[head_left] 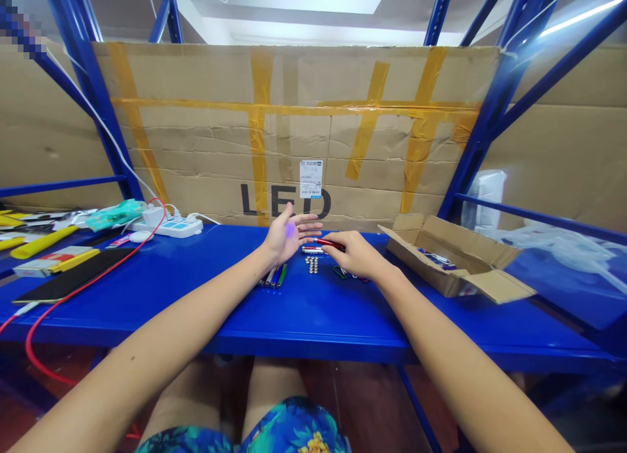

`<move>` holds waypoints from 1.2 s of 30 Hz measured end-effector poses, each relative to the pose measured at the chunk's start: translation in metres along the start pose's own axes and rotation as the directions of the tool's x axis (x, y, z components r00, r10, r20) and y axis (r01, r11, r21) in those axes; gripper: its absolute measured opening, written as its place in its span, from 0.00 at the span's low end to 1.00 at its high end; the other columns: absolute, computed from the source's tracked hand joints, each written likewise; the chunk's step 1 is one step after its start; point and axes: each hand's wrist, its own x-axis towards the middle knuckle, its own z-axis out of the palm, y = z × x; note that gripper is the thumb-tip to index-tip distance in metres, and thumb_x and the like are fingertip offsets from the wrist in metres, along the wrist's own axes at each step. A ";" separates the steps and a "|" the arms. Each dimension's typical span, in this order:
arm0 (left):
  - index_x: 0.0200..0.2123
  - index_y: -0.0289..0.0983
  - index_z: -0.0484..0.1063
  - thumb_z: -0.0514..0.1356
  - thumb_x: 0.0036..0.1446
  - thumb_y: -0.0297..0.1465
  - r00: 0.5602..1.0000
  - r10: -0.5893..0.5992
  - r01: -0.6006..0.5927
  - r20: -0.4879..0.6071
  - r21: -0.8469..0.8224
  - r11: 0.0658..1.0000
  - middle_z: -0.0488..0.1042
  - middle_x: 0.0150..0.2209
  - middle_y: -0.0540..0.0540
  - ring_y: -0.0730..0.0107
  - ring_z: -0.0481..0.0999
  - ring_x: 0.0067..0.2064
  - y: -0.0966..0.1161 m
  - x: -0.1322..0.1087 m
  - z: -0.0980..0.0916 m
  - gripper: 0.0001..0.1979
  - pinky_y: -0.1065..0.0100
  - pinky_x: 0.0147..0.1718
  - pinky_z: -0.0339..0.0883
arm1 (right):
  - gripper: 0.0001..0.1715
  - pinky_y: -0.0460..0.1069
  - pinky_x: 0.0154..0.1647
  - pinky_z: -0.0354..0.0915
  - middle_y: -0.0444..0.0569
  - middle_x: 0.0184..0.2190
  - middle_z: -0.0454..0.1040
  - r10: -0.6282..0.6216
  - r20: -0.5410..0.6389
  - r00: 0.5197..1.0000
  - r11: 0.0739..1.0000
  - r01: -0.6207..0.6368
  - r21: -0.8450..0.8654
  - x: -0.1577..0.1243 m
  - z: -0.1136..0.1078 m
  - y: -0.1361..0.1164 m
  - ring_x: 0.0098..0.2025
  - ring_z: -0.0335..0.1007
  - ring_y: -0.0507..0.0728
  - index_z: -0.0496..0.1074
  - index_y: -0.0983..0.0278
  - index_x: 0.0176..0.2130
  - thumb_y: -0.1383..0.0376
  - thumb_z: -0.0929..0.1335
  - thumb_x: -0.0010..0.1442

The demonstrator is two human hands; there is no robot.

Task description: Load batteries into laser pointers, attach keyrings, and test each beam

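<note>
A slim red penlight is gripped in my right hand, its tip pointing left. My left hand is held up with its palm turned towards that tip and fingers spread; a violet glow falls on the palm. Just beneath, a second penlight, silver and red, lies on the blue table. Small silver button cells sit in rows between my hands. Below my left wrist, several penlights in dark, blue and green lie side by side. Small carabiners, one green, are partly covered by my right hand.
To the right stands an opened cardboard box with some metallic blue items inside. At the left are a power strip, a black phone-like slab, a red cable and yellow-handled tools. A big taped carton closes off the back.
</note>
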 end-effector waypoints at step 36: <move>0.47 0.31 0.73 0.44 0.61 0.56 0.999 -0.020 0.022 0.039 -0.052 0.998 0.78 0.42 0.34 0.53 0.77 0.45 -0.001 0.000 -0.002 0.36 0.58 0.43 0.68 | 0.13 0.49 0.34 0.59 0.53 0.35 0.80 0.047 -0.021 0.999 0.998 -0.048 -0.039 0.001 0.001 0.001 0.32 0.71 0.56 0.77 0.66 0.44 0.65 0.65 0.64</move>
